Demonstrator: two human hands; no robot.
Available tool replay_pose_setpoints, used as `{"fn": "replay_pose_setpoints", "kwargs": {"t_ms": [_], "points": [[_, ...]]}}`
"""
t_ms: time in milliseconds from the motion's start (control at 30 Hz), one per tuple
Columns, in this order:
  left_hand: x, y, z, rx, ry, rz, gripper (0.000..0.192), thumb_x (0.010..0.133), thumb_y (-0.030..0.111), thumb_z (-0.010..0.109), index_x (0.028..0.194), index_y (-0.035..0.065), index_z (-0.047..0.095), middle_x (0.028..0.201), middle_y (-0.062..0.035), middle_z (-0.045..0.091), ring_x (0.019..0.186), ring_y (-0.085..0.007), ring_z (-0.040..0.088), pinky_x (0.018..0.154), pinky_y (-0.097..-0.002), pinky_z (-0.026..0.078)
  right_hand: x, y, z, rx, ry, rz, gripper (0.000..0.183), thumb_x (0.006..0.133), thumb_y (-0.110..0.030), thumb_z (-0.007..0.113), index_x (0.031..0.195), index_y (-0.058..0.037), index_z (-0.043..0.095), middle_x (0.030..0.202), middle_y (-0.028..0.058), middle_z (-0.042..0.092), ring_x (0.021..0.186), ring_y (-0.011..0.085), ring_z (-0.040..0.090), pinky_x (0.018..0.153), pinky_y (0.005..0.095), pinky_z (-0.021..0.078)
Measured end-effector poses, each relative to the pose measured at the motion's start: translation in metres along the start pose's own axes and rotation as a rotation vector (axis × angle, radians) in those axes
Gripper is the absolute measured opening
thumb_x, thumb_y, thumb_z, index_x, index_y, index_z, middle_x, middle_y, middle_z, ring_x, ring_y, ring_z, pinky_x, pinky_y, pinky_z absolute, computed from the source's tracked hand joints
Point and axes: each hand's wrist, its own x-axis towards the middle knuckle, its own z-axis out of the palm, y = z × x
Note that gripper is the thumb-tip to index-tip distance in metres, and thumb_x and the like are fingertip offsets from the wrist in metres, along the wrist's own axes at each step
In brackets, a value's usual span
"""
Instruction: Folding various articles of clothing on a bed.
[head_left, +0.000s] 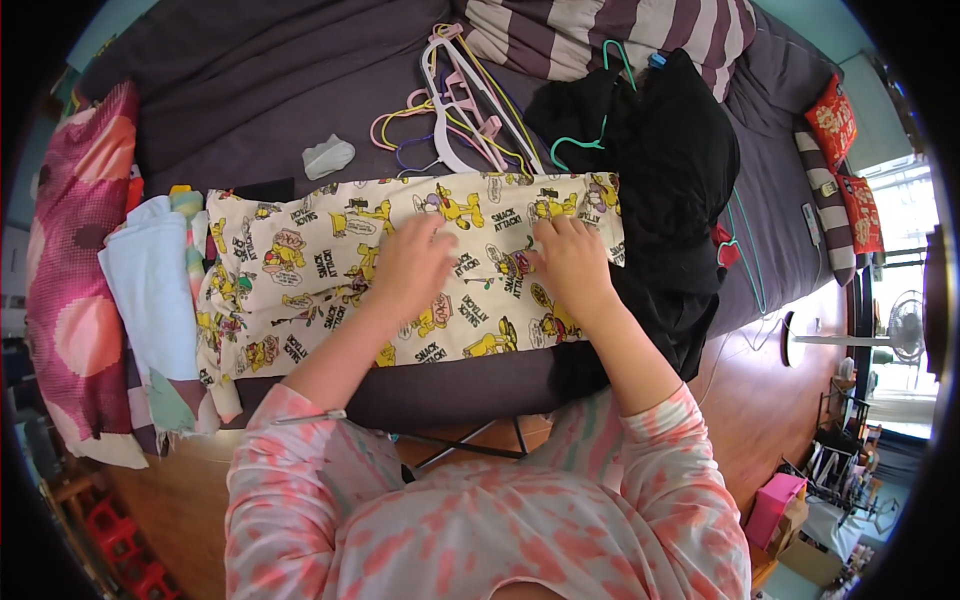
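Note:
A cream cloth garment with a yellow cartoon-cat print (465, 330) lies spread in a long folded strip across the grey-purple sofa or bed in front of me. My left hand (416, 259) is over its middle, fingers apart and slightly blurred; whether it touches the cloth I cannot tell. Farther right, my right hand (566, 255) rests on the same cloth, palm down with bent, spread fingers. Neither hand grips anything that I can see. At the strip's left end lie folded light-blue cloth (150, 255) and other folded pieces. Black clothing (667, 165) lies beside its right end.
Behind the cloth lie several plastic hangers (450, 127) and a crumpled pale cloth (328, 157). A green hanger (577, 142) lies on the black clothes. A pink patterned cushion or bedding (82, 285) is far left, striped bedding (637, 30) at the back, a fan (907, 322) far right.

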Motion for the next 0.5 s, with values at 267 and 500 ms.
{"fn": "replay_pose_setpoints", "kwargs": {"t_ms": [267,500], "points": [[-0.025,0.094,0.056,-0.372,-0.094,0.008,0.031,0.088,0.017,0.074,0.115,0.0044,0.066,0.121,-0.0127,0.057,0.116,-0.0346,0.056,0.1,-0.0457,0.047,-0.07,0.024,-0.024,0.013,-0.1,0.25,0.036,0.076,-0.027,0.085,0.101,-0.0092,0.066,0.101,0.01,0.067,0.098,0.0297,0.067,0.08,0.0414,0.0558],[-0.017,0.155,0.086,-0.466,-0.074,0.041,0.039,0.092,0.017,0.07,0.127,0.0026,0.06,0.135,-0.0153,0.054,0.123,-0.0367,0.052,0.107,-0.0455,0.043,-0.092,0.036,-0.01,0.202,-0.093,0.416,0.047,0.083,-0.04,0.082,0.108,-0.0075,0.059,0.092,0.0145,0.068,0.089,0.0351,0.07,0.077,0.0431,0.0561]]}}
